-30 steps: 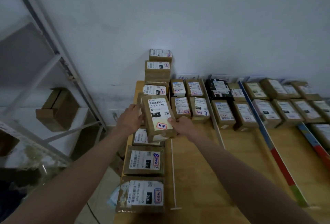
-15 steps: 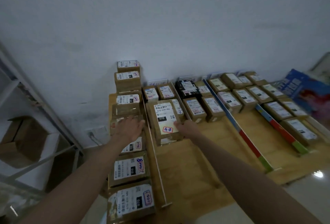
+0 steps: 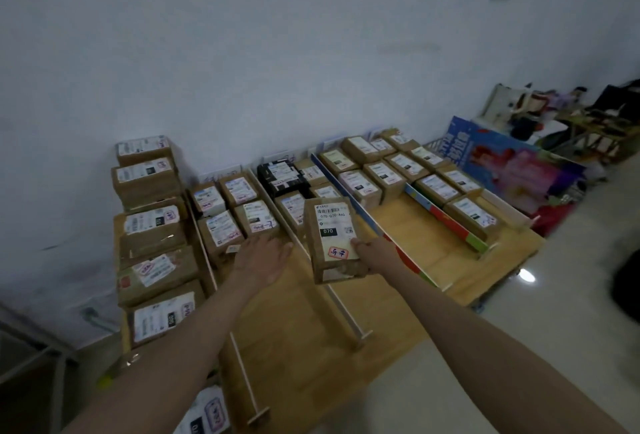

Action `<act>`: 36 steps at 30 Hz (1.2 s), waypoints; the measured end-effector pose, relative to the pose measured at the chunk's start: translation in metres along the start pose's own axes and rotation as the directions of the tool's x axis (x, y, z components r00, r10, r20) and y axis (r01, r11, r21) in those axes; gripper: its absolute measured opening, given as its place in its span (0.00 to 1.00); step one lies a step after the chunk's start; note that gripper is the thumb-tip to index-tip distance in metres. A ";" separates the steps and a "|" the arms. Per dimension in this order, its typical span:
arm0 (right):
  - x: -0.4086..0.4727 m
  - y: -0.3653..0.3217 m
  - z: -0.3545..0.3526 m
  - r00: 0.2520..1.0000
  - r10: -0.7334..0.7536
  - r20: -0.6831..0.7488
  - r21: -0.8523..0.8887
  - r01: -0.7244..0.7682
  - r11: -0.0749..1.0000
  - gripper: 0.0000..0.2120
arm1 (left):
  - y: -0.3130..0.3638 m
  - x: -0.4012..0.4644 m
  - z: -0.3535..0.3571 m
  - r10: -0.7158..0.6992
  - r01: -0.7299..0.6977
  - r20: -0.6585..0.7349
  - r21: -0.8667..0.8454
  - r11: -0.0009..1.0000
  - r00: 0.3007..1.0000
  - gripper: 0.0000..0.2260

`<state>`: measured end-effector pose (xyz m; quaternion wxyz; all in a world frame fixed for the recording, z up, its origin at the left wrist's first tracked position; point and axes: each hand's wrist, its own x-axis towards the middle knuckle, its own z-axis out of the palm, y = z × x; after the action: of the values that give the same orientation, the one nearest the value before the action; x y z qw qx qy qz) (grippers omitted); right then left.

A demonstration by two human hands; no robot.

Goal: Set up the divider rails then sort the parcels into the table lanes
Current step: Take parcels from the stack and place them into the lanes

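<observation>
**Head view: rails up, sorting well under way**

Right hand [image 3: 375,253] pinches a labelled parcel [image 3: 334,241] by its near right edge, held above a white divider rail [image 3: 341,309]. Left hand [image 3: 261,257] hovers flat, fingers spread, holding nothing. Outward, rails already split the counter [image 3: 294,340] into lanes, whose far ends are filled with sorted parcels. Judging by the left stack [image 3: 154,243], many remain unsorted.
</observation>
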<state>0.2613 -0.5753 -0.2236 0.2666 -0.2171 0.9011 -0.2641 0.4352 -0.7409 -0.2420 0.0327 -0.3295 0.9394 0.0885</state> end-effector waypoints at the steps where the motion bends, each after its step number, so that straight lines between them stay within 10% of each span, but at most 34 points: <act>1: 0.003 0.008 -0.007 1.000 0.010 -0.014 -0.004 -0.010 1.000 0.24 | 0.012 0.004 0.000 0.012 -0.012 0.004 0.007 1.000 1.000 0.26; 36: 0.172 0.317 -0.283 0.961 0.238 -0.138 0.137 -0.220 0.966 0.22 | 0.425 0.218 0.085 0.226 -0.221 0.074 -0.066 0.973 0.971 0.23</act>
<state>-0.1178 -0.3217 -0.2710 0.2381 -0.0740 0.9204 -0.3012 -0.0004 -0.5328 -0.2903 0.0510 -0.2187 0.9655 0.1318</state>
